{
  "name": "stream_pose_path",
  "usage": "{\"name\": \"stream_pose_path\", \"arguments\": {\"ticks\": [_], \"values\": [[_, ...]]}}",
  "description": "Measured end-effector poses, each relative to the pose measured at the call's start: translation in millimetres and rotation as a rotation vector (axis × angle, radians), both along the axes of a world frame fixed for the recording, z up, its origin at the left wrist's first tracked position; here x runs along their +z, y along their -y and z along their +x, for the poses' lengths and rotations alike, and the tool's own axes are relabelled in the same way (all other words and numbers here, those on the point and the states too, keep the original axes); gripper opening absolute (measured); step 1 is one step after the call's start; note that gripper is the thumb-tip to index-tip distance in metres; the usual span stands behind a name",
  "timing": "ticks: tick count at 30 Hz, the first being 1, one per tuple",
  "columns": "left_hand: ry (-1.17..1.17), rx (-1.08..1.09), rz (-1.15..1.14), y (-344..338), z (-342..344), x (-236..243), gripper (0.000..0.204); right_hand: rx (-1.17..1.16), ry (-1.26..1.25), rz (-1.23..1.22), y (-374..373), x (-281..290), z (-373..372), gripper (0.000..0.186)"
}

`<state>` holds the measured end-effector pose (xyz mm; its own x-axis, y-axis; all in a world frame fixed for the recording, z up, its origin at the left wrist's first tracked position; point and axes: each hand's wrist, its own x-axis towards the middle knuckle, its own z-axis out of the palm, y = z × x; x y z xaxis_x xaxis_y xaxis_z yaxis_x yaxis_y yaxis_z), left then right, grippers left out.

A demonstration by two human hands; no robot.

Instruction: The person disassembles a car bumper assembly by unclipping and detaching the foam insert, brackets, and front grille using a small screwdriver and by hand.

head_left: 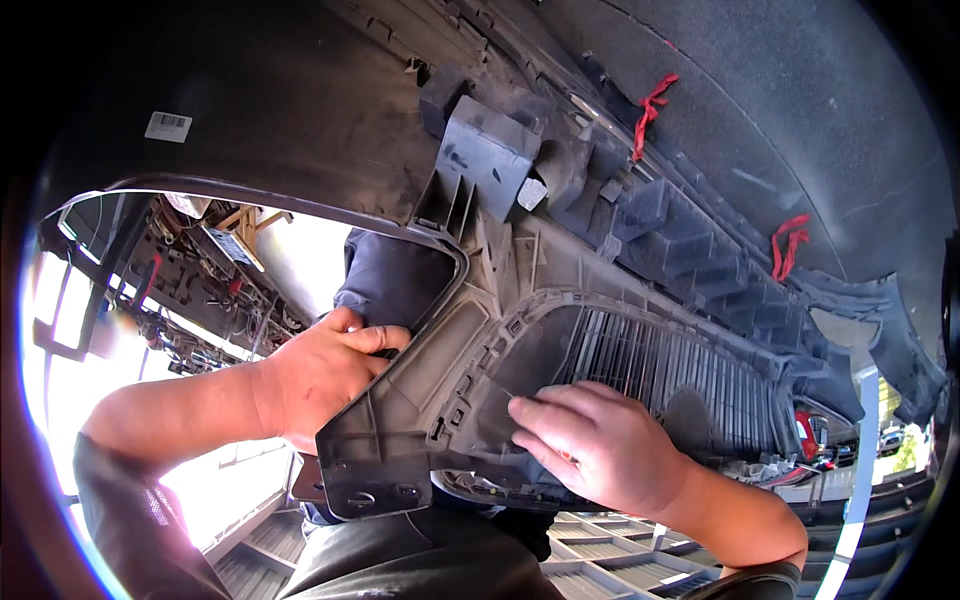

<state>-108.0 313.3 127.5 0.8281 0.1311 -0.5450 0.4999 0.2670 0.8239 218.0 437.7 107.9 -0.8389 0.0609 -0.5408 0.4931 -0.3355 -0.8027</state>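
A large dark plastic car bumper (300, 90), its ribbed inner side showing, fills much of the view. A slatted grille (650, 370) sits in its frame. At the edge of the opening on the left, my left hand (320, 375) is closed, fingers curled. Its fingertips are partly hidden by the bumper's edge, so what they hold cannot be made out. My right hand (605, 450) is over the near left part of the grille frame, thumb and fingers pinched together. A faint thin line shows by those fingertips, too fine to name.
Red ties (652, 115) hang from the upper right panel. A grey bracket (487, 150) juts out above the grille frame. Beyond the opening are a dark-clothed part of a person (385, 280) and cluttered shelving (220, 290). A light strap or post (858, 480) runs down at right.
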Motion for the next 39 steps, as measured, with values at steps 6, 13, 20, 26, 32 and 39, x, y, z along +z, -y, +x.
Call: {"name": "stream_pose_path", "arguments": {"ticks": [6, 13, 20, 26, 32, 39], "values": [[-0.005, 0.072, 0.005, 5.5, 0.9, -1.0, 0.064, -0.163, 0.39, -0.277, -0.3, -7.0, -13.6, 0.021], [-0.016, 0.048, -0.052, 9.3, 0.8, -1.7, 0.058, -0.209, 0.504, -0.405, 5.7, -23.9, -19.0, 0.019], [-0.016, 0.021, 0.009, 8.7, 1.6, -2.3, 0.058, -0.114, 0.405, -0.493, 1.8, -58.9, -34.0, 0.019], [-0.002, -0.035, 0.009, 5.3, 1.4, -3.1, 0.055, 0.01, 0.355, -0.639, -7.1, -83.2, -51.4, 0.023], [-0.007, -0.013, 0.016, 8.5, 1.4, -4.4, 0.056, 0.162, 0.32, -0.671, -20.9, -99.6, -77.1, 0.024], [-0.004, -0.088, 0.024, 0.7, 3.2, -3.7, 0.052, 0.345, 0.281, -0.665, -24.1, -116.6, -90.2, 0.026]]}}
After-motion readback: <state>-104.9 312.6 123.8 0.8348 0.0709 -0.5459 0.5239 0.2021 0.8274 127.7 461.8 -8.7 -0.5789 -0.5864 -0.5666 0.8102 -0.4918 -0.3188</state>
